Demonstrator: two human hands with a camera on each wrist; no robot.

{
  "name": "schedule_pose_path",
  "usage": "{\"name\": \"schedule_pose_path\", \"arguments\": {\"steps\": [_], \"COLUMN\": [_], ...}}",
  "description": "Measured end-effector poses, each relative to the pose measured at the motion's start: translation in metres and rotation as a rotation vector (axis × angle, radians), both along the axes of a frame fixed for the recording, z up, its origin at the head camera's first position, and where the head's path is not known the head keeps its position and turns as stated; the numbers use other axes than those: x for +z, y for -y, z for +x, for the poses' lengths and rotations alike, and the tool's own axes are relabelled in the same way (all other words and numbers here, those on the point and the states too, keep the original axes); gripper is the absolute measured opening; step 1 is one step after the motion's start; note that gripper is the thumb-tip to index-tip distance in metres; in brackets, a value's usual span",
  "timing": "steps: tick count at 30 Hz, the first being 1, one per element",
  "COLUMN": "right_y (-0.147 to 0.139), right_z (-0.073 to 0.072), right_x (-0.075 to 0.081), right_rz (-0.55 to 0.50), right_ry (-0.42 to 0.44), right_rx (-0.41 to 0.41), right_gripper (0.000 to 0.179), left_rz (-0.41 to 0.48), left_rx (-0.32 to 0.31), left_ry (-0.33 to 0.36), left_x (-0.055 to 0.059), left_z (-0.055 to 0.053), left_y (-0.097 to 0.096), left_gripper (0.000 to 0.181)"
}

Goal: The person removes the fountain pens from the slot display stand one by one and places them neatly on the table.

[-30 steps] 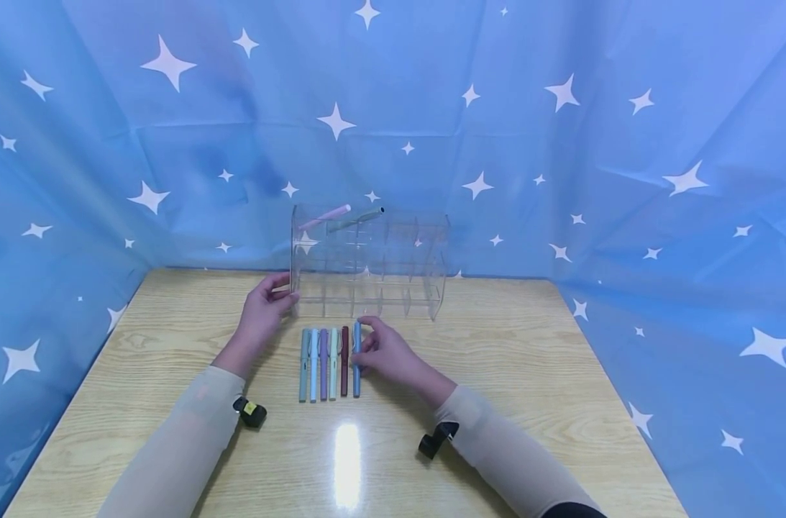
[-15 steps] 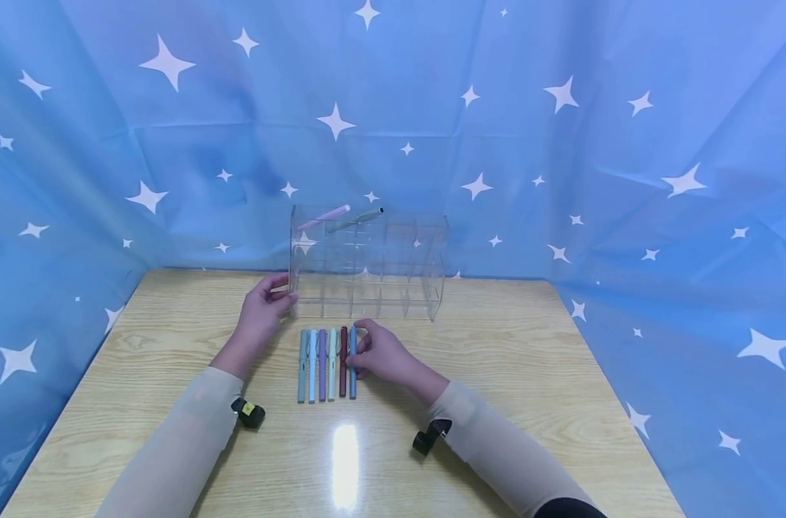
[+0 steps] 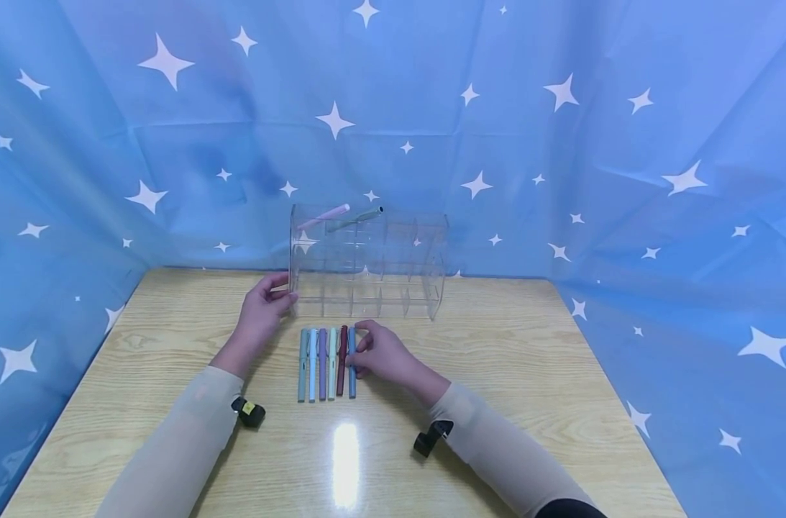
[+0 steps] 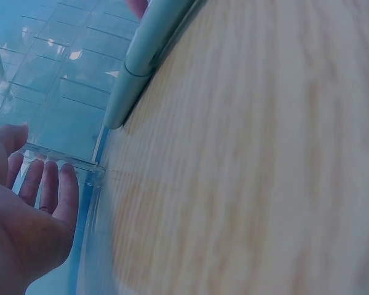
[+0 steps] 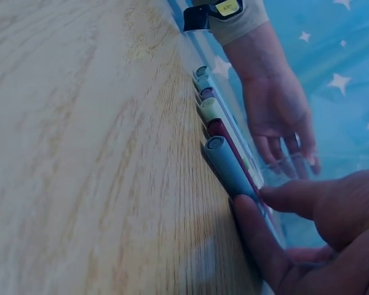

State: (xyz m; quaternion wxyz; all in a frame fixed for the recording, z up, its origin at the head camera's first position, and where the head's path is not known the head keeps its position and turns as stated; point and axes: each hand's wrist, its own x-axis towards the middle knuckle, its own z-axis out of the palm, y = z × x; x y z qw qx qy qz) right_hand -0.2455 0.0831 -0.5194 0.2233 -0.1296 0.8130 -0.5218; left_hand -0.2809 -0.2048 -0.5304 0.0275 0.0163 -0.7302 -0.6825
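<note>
My right hand [image 3: 386, 354] pinches a blue pen [image 3: 352, 381] that lies on the table at the right end of a row of capped pens. In the right wrist view, thumb and finger are on either side of that pen [image 5: 229, 167]. Beside it lie a dark red pen [image 3: 342, 360], a mint green pen [image 3: 332, 370], a purple pen [image 3: 323, 367], a light blue pen [image 3: 312, 367] and a teal pen [image 3: 303, 370]. My left hand [image 3: 263, 306] holds the left side of a clear compartment rack [image 3: 367, 306], its thumb at the front edge.
A pink pen [image 3: 328, 215] and a dark green pen [image 3: 360, 218] lean in the rack's upper compartments. Behind the wooden table [image 3: 496, 345] hangs a blue curtain [image 3: 418, 72] with white stars. Each wrist carries a small black camera [image 3: 250, 414].
My right hand has moved slightly left, bringing the blue pen closer to the dark red one. The left hand keeps its place on the rack.
</note>
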Motion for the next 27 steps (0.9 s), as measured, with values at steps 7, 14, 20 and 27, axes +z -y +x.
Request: {"name": "schedule_pose_path", "arguments": {"steps": [7,14,20,27], "right_y": [-0.003,-0.006,-0.010,-0.015], "right_z": [-0.002,-0.001,-0.006,-0.017], "right_x": [-0.002,0.002,0.003,0.018], "right_rz": [-0.002,-0.046,-0.044,-0.129], "right_ry": [-0.018,0.000,-0.068,-0.221], "right_rx": [-0.015,-0.023,-0.060,-0.149], "right_gripper": [0.083,0.079,0.067,0.058], "left_rz": [-0.006,0.000,-0.004,-0.006], "left_rx": [0.011,0.011,0.005,0.004], "left_ry": [0.007,0.006,0.004,0.013], "left_x": [0.002,0.002,0.003,0.002], "left_z": [0.001,0.001,0.002,0.003], "left_y": [-0.003,-0.002,-0.001,-0.001], "left_gripper": [0.049,0.048,0.050,0.050]}}
